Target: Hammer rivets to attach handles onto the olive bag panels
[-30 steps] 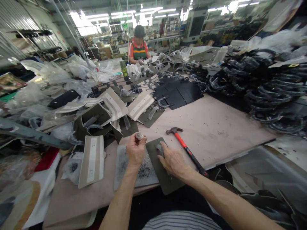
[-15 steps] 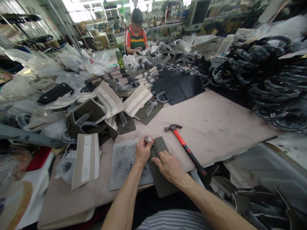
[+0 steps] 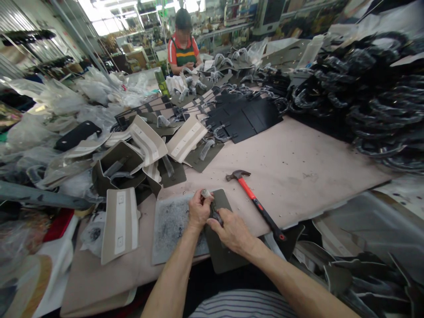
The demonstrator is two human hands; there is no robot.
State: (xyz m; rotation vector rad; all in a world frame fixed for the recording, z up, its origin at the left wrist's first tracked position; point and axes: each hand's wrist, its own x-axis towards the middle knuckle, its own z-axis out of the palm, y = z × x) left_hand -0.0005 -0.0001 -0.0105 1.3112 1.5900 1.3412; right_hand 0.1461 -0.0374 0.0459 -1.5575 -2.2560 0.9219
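Observation:
My left hand (image 3: 198,211) is closed around a short metal punch tool (image 3: 206,193), held upright with its tip on a dark olive leather panel (image 3: 222,256). My right hand (image 3: 231,229) rests on that panel right beside the punch, fingers pinched on a small dark fitting I cannot make out. The panel overlaps a scuffed grey cutting mat (image 3: 170,225) at the table's near edge. A claw hammer with a red and black handle (image 3: 256,205) lies just right of my hands.
Folded beige and olive bag panels (image 3: 145,145) pile up to the left. Black leather panels (image 3: 245,117) and heaps of black handles (image 3: 374,101) fill the far right. A person in a red and green top (image 3: 183,48) works at the table's far end. Plastic bags cover the left side.
My left hand brought the punch down from in the air onto the olive panel, and my right hand slid in next to it. The view shifted slightly.

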